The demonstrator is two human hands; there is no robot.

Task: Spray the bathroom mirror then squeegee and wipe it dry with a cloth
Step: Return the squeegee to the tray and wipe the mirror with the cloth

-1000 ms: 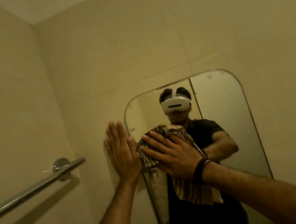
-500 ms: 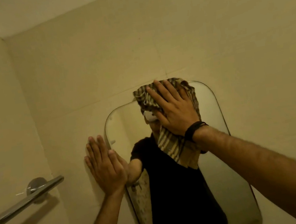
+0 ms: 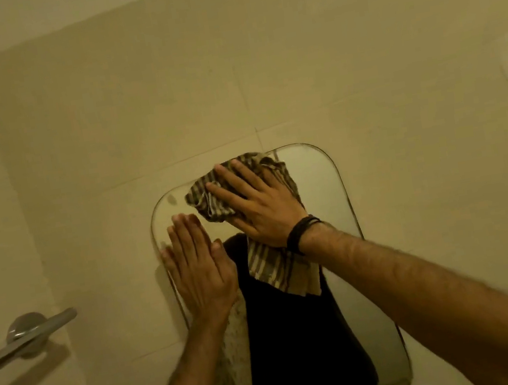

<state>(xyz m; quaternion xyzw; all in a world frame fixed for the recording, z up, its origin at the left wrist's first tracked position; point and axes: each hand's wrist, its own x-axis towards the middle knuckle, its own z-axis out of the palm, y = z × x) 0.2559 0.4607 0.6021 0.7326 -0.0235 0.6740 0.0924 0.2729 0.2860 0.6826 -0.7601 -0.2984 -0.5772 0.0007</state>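
At the far left a shiny chrome towel bar [image 3: 24, 338] juts from the beige tiled wall [image 3: 81, 145]. Next comes the left hand [image 3: 199, 266], open and flat with the fingers together, its palm laid over the left edge of the frameless, round-cornered wall mirror [image 3: 328, 194]. Just to its right and higher, the right hand [image 3: 256, 203] is spread open, fingers splayed, pressing the crumpled brown-and-cream striped cloth [image 3: 211, 200] against the glass near the mirror's top edge. The cloth bunches out beyond the fingertips to the upper left, and a loose tail of it hangs below the wrist, which wears a black corded wristband [image 3: 300, 233]. The two hands lie close but apart.
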